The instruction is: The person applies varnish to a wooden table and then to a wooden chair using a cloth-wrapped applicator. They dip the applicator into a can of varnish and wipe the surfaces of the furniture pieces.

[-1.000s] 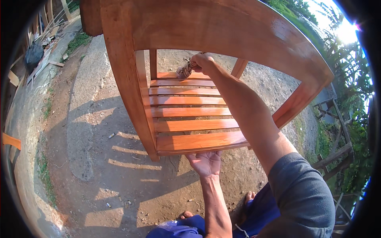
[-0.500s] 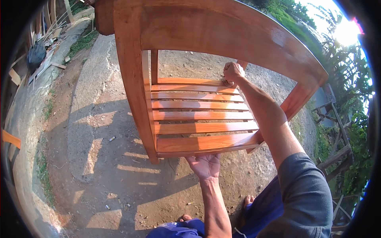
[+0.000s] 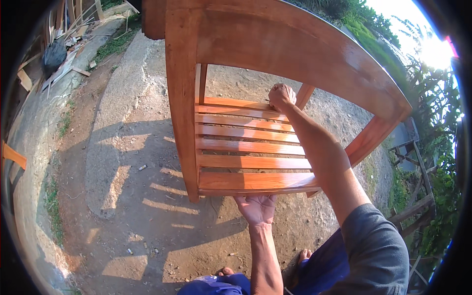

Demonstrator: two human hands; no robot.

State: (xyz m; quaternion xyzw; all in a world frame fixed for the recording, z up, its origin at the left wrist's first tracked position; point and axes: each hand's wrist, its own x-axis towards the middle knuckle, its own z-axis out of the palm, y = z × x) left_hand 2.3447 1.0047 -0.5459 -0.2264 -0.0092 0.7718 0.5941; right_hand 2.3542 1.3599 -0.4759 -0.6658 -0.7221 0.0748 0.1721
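A varnished reddish-brown wooden chair (image 3: 275, 42) with a slatted seat (image 3: 253, 147) fills the upper middle, its broad curved rail nearest the top. Underneath the seat's near edge lies my left hand (image 3: 258, 209), palm up, holding the chair from below; its fingertips are hidden behind the wood. My right arm reaches through the frame to the far slats. There my right hand (image 3: 282, 96) is closed in a fist, pressed down near the right end of the far slats. Whatever it may hold is hidden under the fingers.
Dirt ground (image 3: 196, 246) with small litter surrounds the chair. Scrap wood (image 3: 69, 64) and a dark bag (image 3: 54, 55) lie at the upper left. An orange-brown wooden piece (image 3: 14, 156) juts in at the left edge. Wooden framework (image 3: 418, 209) and plants stand on the right.
My right hand has slid left along the far slats. In the view, the chair sits slightly further right. My left hand stays beneath the near edge.
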